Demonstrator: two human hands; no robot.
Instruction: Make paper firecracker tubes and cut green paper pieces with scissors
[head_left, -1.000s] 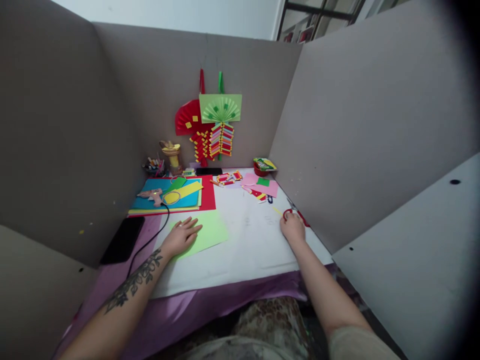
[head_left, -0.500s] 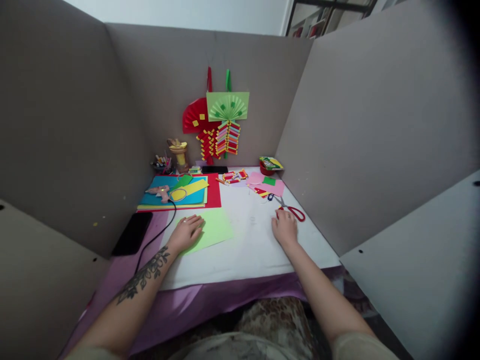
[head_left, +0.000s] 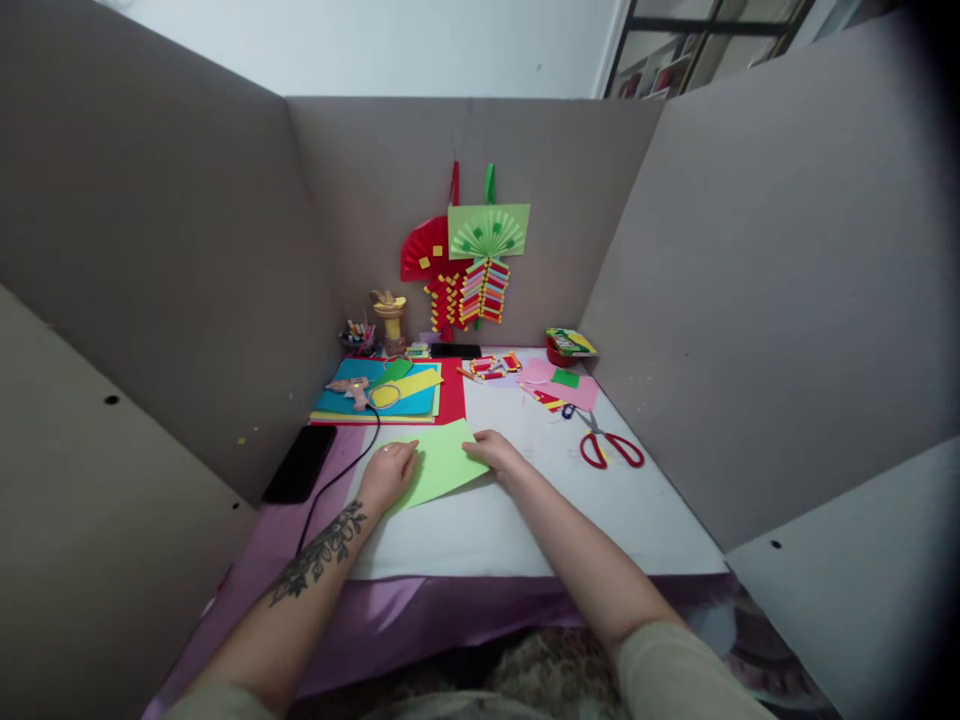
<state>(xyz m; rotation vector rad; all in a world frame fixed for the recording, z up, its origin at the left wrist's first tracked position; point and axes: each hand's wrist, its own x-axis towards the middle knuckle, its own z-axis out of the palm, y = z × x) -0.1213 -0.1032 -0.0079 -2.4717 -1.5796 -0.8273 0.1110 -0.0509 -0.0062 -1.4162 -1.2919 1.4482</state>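
Observation:
A light green sheet of paper [head_left: 444,462] lies between my two hands on the white table cover. My left hand [head_left: 390,474] is closed on its left edge, the thumb on top and a ring on one finger. My right hand [head_left: 495,452] pinches the right edge, thumb above the sheet and the other fingers underneath. To the right, red-handled scissors [head_left: 609,448] lie with their handles spread. Behind the sheet, a pink glue gun [head_left: 352,391] and a yellow strip [head_left: 414,385] rest on a stack of coloured paper [head_left: 409,404].
A black phone [head_left: 301,465] and a dark cord [head_left: 337,481] lie at the left. Small striped paper rolls [head_left: 491,368] and pink paper [head_left: 582,392] sit farther back. Paper fan decorations [head_left: 487,240] hang on the grey back panel [head_left: 360,180]. Side panels enclose the table.
My right hand has moved left from beside the scissors to the green sheet's right edge and grips it. My left hand has gone from lying flat to closing on the sheet. The view has shifted.

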